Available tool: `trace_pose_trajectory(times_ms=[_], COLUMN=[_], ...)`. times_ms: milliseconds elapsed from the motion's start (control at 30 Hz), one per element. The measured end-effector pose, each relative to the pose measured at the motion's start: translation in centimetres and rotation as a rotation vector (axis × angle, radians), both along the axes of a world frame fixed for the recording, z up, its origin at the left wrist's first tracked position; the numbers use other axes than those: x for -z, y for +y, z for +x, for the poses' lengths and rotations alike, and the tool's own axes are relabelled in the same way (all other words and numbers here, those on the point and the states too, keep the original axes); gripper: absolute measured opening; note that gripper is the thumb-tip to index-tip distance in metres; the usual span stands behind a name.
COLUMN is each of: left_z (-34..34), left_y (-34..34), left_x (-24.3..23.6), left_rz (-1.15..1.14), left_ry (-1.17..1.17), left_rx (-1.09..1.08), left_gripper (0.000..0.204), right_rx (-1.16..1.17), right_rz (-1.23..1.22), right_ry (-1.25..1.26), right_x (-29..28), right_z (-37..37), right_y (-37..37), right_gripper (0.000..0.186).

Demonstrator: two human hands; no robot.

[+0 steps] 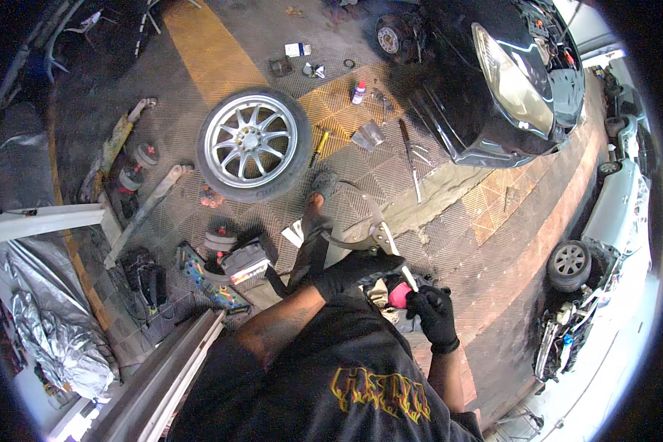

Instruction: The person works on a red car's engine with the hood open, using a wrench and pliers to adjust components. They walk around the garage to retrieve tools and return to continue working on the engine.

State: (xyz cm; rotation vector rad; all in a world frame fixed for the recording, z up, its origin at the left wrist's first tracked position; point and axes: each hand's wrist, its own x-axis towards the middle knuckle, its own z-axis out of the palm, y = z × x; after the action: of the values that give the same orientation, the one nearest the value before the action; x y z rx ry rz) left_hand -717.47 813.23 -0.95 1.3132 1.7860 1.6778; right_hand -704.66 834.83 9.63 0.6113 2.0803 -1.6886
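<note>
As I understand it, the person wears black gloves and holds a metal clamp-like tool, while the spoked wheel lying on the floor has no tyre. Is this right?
Not quite: in the head view, the spoked wheel has a black tyre fitted. The black gloves, the held metal clamp-like tool and the wheel lying on the floor are right.
</note>
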Motion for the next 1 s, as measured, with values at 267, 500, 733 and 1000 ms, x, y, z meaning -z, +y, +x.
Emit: trace_pose_trajectory(times_ms=[267, 500, 733, 1000], left_z=[-12.8, -24.4, -30.1, -32.9], left_y=[4.8, 1.9, -1.2, 5.0], left_x=[-0.3, -2.6, -2.4, -4.7], left_rz=[-0.011, -0.679, -0.587, -0.907], left_ry=[-1.06, -0.715, -1.374, -0.951], left_rx=[0.261, 0.411, -0.032, 0.22], left_gripper=[0.034, 0.041, 0.028, 0.019], right_rx=[0.251, -0.029, 0.233, 0.949], right_rz=[0.184, 0.257, 0.451, -0.721], right_ry=[-0.121, -0.081, 0.254, -0.007], right_x=[-0.8, -1.9, -0.5, 0.8], right_z=[-11.1, -20.7, -24.4, -20.7], right_y=[-0.5, -1.3, -5.4, -6.0], right_gripper=[0.02, 0.029, 0.028, 0.027])
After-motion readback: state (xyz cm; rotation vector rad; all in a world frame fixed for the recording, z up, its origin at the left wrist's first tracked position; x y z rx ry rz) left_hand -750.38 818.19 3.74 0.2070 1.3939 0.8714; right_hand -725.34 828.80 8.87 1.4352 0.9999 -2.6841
